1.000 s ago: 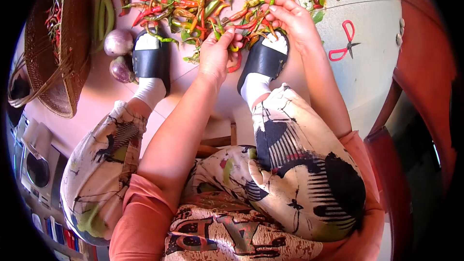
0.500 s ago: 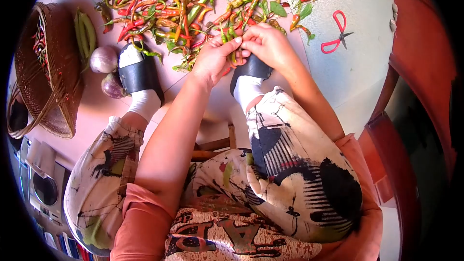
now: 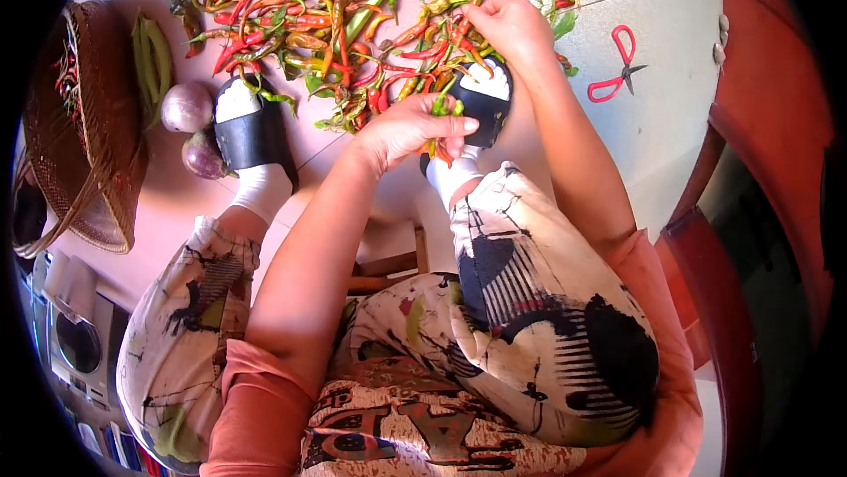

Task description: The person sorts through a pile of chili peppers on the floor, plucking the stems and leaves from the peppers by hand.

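Note:
Red, orange and green peppers [image 3: 309, 31] with stems and leaves lie in a wide pile on the floor. Above the right slipper, my left hand [image 3: 415, 131] is closed on a few peppers [image 3: 443, 110], whose green ends stick up past the thumb and whose red tips show below. My right hand [image 3: 507, 29] is at the right side of the pile, its fingertips bent together over the peppers there. What lies between those fingertips is too small to make out.
Open red-handled scissors [image 3: 620, 67] lie on the floor at the right. A woven basket [image 3: 115, 168] with small red peppers stands at the left, beside long green vegetables [image 3: 152, 62] and two purple eggplants [image 3: 187, 108]. My slippers [image 3: 256, 137] border the pile.
My hands were together half a second ago and are now apart. The left has come down toward me with its peppers, and the right has moved up and away over the pile.

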Tool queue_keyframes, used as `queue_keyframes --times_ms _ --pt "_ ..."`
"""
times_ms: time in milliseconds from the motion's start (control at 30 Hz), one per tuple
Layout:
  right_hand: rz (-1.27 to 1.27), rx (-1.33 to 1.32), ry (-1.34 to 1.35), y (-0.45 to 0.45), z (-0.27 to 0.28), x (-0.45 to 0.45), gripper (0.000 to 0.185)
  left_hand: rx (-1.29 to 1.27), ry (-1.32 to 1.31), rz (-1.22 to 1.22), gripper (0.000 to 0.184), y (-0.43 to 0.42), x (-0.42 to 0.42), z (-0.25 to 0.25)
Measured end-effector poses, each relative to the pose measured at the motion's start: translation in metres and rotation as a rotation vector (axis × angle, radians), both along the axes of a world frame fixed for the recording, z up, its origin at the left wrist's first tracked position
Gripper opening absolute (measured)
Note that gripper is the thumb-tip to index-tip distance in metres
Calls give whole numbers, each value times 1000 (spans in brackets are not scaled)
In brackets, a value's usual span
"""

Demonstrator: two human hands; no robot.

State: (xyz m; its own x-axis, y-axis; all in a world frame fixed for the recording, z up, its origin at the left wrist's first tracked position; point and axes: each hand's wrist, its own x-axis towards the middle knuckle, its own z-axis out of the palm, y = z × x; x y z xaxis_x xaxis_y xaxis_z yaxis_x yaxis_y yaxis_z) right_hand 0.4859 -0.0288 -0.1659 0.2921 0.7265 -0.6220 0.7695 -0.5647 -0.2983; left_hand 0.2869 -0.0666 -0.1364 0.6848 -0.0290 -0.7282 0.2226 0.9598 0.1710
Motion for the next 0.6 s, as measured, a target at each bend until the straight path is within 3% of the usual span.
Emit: queue_keyframes --times_ms 100,200,233,333,467,600 --pt "-103 -9 133 -12 -11 12 32 -69 -55 -101 20 4 -4 2" --pt "-361 -39 494 -24 8 19 23 -67 -80 -134 17 0 -4 4" --pt "-362 -41 493 -30 13 19 23 -57 -110 -140 18 -3 -4 2" --pt "-328 -41 861 -42 22 29 20 -49 -92 -103 24 -2 -5 -1" --pt "-316 -48 937 -53 29 29 18 -38 -13 138 22 0 -8 -7" --pt "-343 -30 954 -51 29 32 17 -39 23 151 21 7 -12 -6"
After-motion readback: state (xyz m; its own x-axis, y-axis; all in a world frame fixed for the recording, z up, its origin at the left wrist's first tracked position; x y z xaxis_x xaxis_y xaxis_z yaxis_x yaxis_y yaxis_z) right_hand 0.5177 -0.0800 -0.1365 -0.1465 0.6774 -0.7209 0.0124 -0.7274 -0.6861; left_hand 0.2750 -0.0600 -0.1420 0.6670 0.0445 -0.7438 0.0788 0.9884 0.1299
